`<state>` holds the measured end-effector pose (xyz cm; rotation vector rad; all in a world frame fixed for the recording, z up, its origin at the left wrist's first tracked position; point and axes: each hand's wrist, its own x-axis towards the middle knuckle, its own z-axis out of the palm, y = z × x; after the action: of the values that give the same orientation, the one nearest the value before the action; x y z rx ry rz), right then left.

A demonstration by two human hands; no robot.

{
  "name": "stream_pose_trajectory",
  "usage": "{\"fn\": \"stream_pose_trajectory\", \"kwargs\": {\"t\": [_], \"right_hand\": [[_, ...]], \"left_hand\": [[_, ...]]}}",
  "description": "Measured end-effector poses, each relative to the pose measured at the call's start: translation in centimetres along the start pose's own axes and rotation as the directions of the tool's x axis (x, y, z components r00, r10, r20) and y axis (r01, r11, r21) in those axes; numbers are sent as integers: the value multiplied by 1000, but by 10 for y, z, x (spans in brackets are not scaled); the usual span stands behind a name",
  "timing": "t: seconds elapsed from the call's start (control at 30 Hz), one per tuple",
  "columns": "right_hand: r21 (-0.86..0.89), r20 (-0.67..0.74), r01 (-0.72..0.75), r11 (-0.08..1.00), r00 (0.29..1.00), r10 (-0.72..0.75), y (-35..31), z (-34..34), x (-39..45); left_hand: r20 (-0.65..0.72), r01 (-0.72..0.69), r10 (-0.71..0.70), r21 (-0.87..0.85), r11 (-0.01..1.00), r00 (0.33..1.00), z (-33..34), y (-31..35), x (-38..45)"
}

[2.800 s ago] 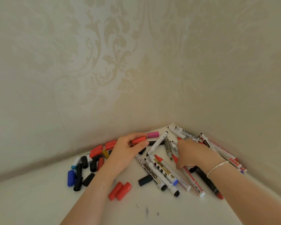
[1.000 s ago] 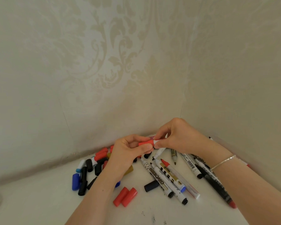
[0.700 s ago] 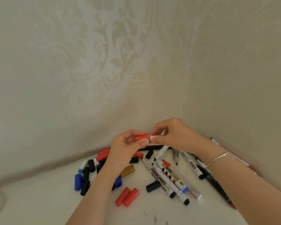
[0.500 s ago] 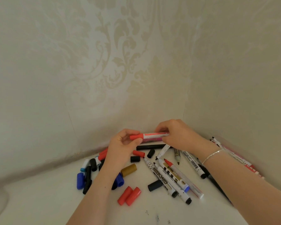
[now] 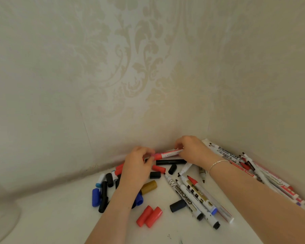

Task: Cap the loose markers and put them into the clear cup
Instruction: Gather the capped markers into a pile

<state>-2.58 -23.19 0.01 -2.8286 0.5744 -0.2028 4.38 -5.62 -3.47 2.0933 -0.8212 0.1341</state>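
Observation:
A red marker (image 5: 170, 153) with its red cap on lies level just above the table near the back corner. My left hand (image 5: 136, 166) pinches its capped end and my right hand (image 5: 192, 150) grips its barrel. Below them several uncapped markers (image 5: 192, 194) lie side by side. Loose caps are scattered around: two red caps (image 5: 149, 216), a black cap (image 5: 177, 206), a gold cap (image 5: 149, 187) and a blue cap (image 5: 95, 197). I cannot make out a clear cup for certain.
More markers (image 5: 253, 166) are heaped along the right wall behind my right forearm. A black marker (image 5: 171, 162) lies under the held one. Patterned walls close the corner. A pale rounded object (image 5: 4, 217) sits at the left edge.
The red cap has gone onto the red marker. Both hands have since lowered the capped marker toward the back corner of the table.

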Motion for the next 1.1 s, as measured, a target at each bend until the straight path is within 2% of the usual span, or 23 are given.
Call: {"fn": "stream_pose_trajectory", "kwargs": {"t": [0.1,0.27,0.3,0.37,0.43,0.47,0.53,0.7,0.97,1.1], "right_hand": [[30,20,-17,999,1000,16,-4,6,0],[84,-65,-113,990,991,118,-8,-9,-5],[72,-13,-150,986,988,151,-8,-18,-8],[-20,249,-198,980,948,196,-10,-38,-18],[-147,535,-215,966,804,260,-14,-53,-32],[-207,612,-201,957,737,287,-16,-57,-38],[-286,653,-165,944,687,318,-18,-57,-48],[-293,592,-192,937,733,335,-20,-45,-56],[-164,554,-285,944,765,327,-16,-29,-63],[-67,487,-320,945,817,311,-9,-35,-61]], "left_hand": [[58,-32,30,38,999,998,2,-1,-1],[175,-109,72,214,971,982,5,-3,-3],[193,-126,79,244,962,978,6,-3,-3],[219,-147,86,280,949,972,8,-2,-4],[223,-153,88,292,944,971,9,-1,-6],[222,-152,87,296,943,971,10,-1,-6],[222,-150,82,311,938,972,11,0,-7],[225,-143,64,354,924,972,13,2,-8],[225,-133,52,360,924,973,15,1,-8],[223,-145,70,341,929,972,14,1,-9]]}}
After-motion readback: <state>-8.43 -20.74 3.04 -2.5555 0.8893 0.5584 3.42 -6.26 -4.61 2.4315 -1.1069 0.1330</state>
